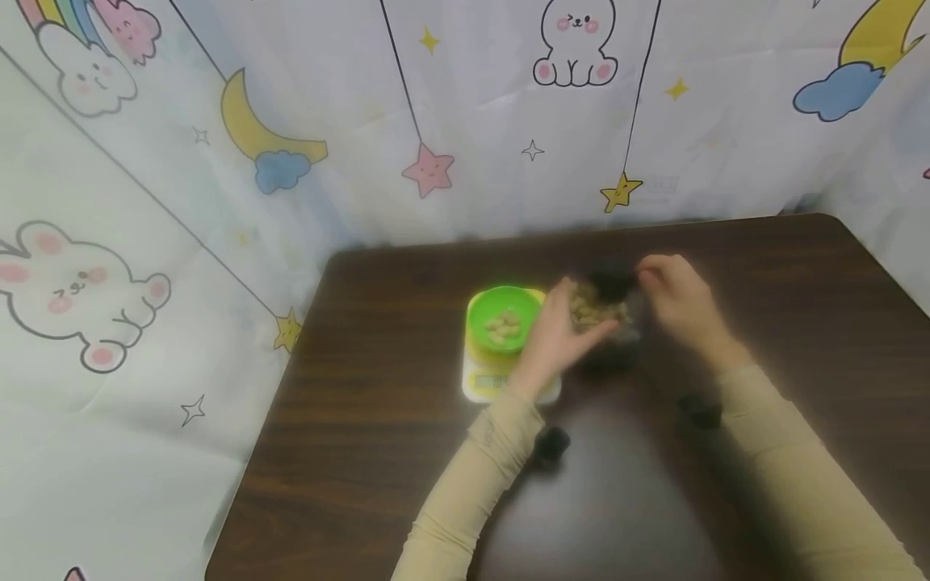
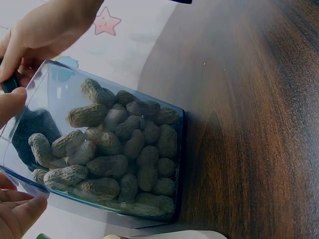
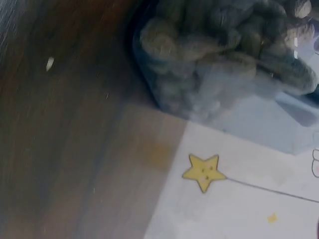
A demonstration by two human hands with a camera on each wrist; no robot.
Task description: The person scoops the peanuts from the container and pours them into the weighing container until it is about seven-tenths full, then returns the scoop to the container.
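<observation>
A clear plastic box (image 2: 75,84) full of unshelled peanuts (image 2: 107,164) stands on the table. My left hand (image 1: 555,335) grips its left side near the rim, thumb and fingers spread around it. At the box's mouth, my right hand (image 1: 679,303) grips the dark handle of a black scoop (image 2: 37,134); the scoop's head reaches inside the box among the peanuts. Left of the box, a green bowl (image 1: 477,329) with several peanuts (image 1: 503,325) sits on a white and yellow kitchen scale (image 1: 475,393), whose reading is too blurred to tell. The right wrist view shows only the blurred box (image 3: 239,99).
The dark wooden table (image 1: 349,420) ends before a patterned cloth backdrop (image 1: 487,105) at the back and left. A small pale crumb (image 3: 50,63) lies on the table. Dark wrist straps (image 1: 550,445) hang by the sleeves.
</observation>
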